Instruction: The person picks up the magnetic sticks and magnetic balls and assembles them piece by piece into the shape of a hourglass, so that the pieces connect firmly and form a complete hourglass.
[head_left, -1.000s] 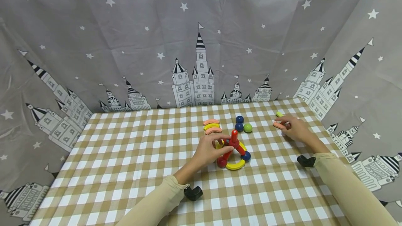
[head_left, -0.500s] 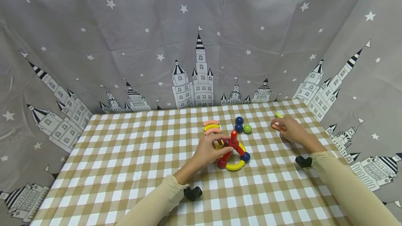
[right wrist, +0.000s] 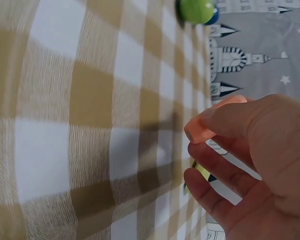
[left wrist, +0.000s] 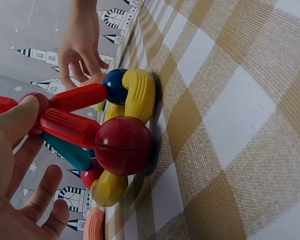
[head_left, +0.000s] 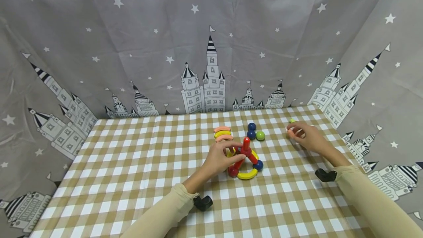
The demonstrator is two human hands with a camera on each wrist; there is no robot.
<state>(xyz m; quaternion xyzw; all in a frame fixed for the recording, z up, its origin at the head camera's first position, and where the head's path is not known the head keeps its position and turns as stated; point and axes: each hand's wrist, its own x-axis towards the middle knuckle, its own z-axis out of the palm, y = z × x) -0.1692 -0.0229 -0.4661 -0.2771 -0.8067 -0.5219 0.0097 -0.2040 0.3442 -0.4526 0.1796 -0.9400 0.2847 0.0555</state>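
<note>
My left hand (head_left: 219, 158) pinches the red ball (left wrist: 38, 111) at the top of a small frame of magnetic sticks and balls. Red sticks (left wrist: 72, 127) and a teal stick (left wrist: 70, 151) slope down from that ball, and one red stick (head_left: 246, 144) points up. At the base, yellow curved sticks (head_left: 247, 174) join a dark red ball (head_left: 233, 171) and a blue ball (head_left: 259, 165). Over the table's right side, my right hand (head_left: 308, 139) pinches an orange curved stick (right wrist: 202, 125) between thumb and fingers, its far end partly hidden by the thumb.
Behind the frame lie orange (head_left: 221, 129) and yellow curved sticks (head_left: 222, 134). Two blue balls (head_left: 252, 126) and a green ball (head_left: 260, 136) sit right of them. A green stick (head_left: 292, 120) shows just beyond my right hand. A grey castle-print curtain (head_left: 148, 47) closes off the back.
My right hand first shifted slightly left with the orange curved stick, then drew a little back; the stick now points more toward me. My left hand has stayed on the frame.
</note>
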